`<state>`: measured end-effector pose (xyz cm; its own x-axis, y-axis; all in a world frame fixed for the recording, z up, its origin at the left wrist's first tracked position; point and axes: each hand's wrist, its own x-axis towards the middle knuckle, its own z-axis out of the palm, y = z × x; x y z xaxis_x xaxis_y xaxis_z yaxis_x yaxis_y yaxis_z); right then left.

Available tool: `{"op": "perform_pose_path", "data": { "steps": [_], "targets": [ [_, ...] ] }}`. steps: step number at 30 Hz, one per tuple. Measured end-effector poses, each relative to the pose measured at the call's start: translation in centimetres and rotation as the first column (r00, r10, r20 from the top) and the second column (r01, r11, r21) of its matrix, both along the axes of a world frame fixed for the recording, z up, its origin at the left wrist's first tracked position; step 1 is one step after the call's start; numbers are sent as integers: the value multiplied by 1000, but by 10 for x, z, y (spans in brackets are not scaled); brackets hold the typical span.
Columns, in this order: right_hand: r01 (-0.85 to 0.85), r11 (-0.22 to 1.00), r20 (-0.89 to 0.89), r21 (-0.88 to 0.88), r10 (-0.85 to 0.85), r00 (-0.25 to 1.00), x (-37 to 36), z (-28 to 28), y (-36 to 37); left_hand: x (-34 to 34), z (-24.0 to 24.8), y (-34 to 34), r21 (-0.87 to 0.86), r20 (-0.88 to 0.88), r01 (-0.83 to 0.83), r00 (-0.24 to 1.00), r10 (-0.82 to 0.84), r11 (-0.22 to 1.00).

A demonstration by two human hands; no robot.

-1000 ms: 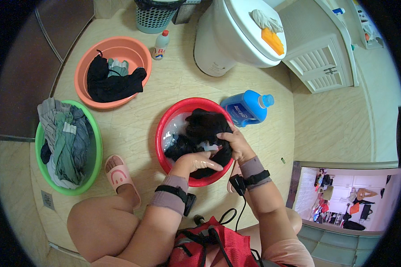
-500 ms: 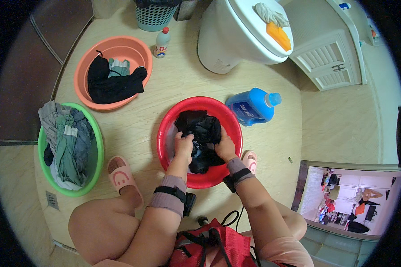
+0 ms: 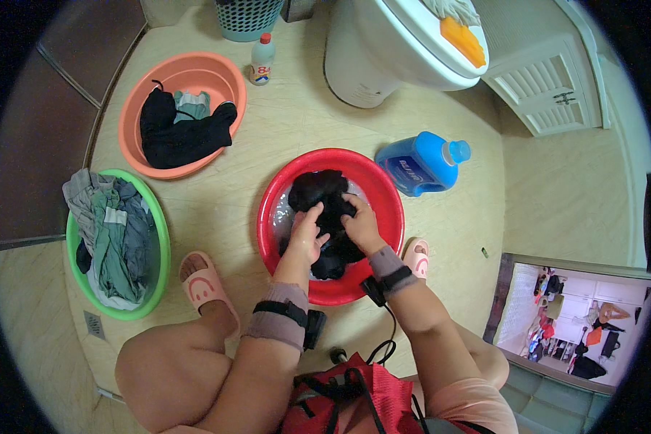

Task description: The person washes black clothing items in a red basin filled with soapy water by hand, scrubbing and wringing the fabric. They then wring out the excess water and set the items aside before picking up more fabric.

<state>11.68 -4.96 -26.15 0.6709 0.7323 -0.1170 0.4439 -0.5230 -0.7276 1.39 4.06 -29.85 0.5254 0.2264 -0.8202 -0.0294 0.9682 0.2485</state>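
A wet black garment (image 3: 329, 189) lies bunched in the red basin (image 3: 267, 271), with some sudsy water showing at its left side. My left hand (image 3: 307, 237) is over the left part of the cloth, fingers apart and gripping nothing. From the right, my right hand (image 3: 362, 226) rests on the garment, its fingers stretched out and spread across the black fabric. Both wrists wear cuffs with black straps. Some fingertips are hard to make out against the dark cloth.
A blue detergent jug (image 3: 416, 166) stands right of the basin. An orange basin (image 3: 231, 69) with dark clothes and a green basin (image 3: 165, 239) of grey-green laundry sit to the left. Farther off are a bottle with a red cap (image 3: 262, 61), a toilet (image 3: 358, 69) and a basket (image 3: 247, 20).
Both hands have loosened from the black garment and their fingers have spread. The cloth has shifted and lies flatter within the basin. The whole view has shifted slightly.
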Motion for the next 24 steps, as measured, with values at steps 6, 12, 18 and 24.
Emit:
{"op": "perform_pose_path", "data": {
  "steps": [6, 12, 18, 24],
  "targets": [
    [-398, 898, -166, 189, 428, 888, -36, 78, -10, -8, 6, 15, -192, 446, -16, 889, 102, 981],
    [-392, 843, -146, 368, 468, 871, -62, 60, 18, -26, -76, 9, -124, 626, -93, 765, 150, 988],
    [275, 952, -528, 137, -165, 833, 33, -16, -21, 15, -8, -10, -107, 134, -130, 981, 143, 986],
    [196, 909, 166, -368, -144, 976, 23, -49, -42, 13, 15, 5, -124, -180, -171, 973, 147, 978]
  ]
}}
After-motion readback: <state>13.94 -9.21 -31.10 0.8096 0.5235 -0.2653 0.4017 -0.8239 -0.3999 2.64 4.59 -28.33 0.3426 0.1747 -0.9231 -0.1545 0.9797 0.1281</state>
